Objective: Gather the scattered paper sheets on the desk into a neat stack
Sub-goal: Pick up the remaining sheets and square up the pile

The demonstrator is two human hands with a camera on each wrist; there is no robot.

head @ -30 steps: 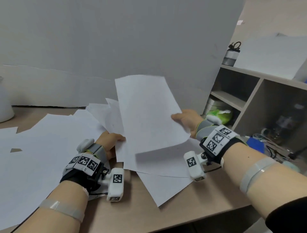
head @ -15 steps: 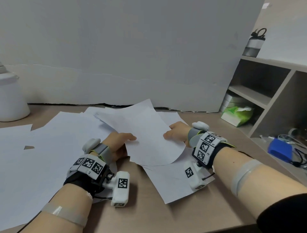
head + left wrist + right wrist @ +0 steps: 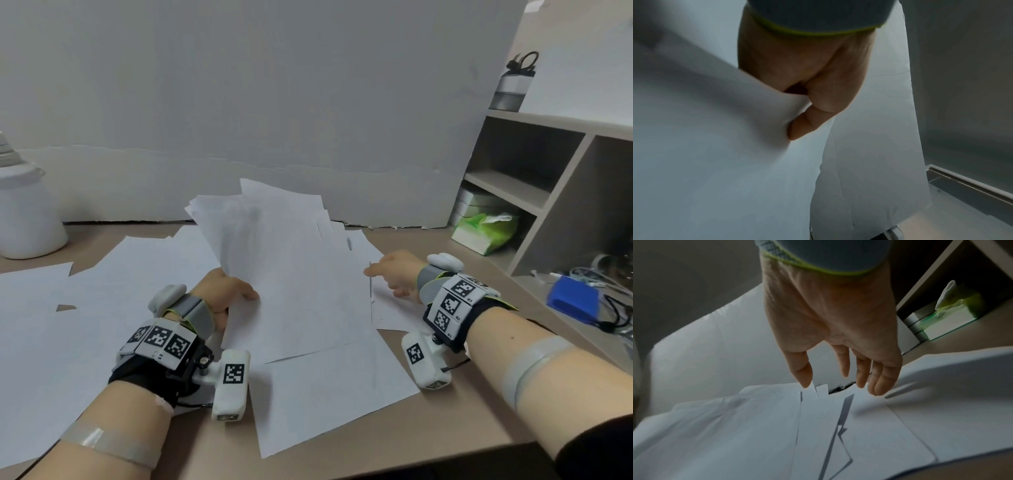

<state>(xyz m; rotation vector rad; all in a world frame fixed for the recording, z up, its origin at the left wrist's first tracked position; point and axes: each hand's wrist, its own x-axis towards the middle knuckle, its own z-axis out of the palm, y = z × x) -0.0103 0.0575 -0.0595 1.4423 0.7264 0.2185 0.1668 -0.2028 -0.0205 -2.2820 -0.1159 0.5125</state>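
White sheets (image 3: 291,274) hide the left hand's (image 3: 224,294) fingers.

Your paper sheets (image 3: 294,274) look thin, matt and smooth — plain white. The desk (image 3: 462,411) under them shows a matt, pale wood-look finish, as does the shelf unit (image 3: 561,192). The jug (image 3: 24,212) looks like smooth white plastic, the tissue pack (image 3: 486,233) glossy green film — slightly crinkled.

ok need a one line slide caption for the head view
Left hand grips a raised bundle of sheets while the open right hand reaches toward loose sheets on the desk.
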